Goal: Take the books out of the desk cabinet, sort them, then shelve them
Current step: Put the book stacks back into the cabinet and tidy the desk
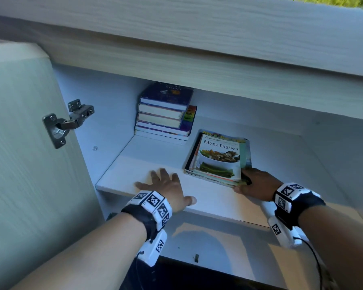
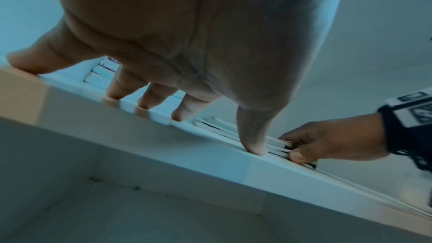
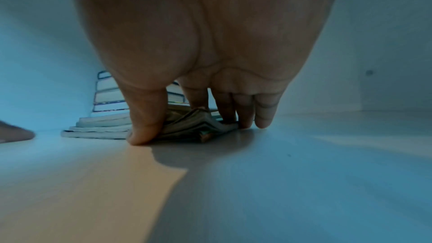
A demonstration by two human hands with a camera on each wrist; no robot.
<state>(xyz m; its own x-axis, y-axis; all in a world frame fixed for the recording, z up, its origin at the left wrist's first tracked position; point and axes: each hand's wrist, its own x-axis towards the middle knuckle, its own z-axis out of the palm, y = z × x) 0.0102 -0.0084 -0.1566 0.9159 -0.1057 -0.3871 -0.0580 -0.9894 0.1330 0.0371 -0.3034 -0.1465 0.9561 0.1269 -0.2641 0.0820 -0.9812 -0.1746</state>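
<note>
Cookbooks gripped at corner by right hand, beside left hand.

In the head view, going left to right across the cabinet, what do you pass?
Open pale wood-grain cabinet door → its metal hinge → left hand flat on the white shelf → flat pile of thin cookbooks topped by "Meat Dishes" → right hand gripping its corner.
</note>
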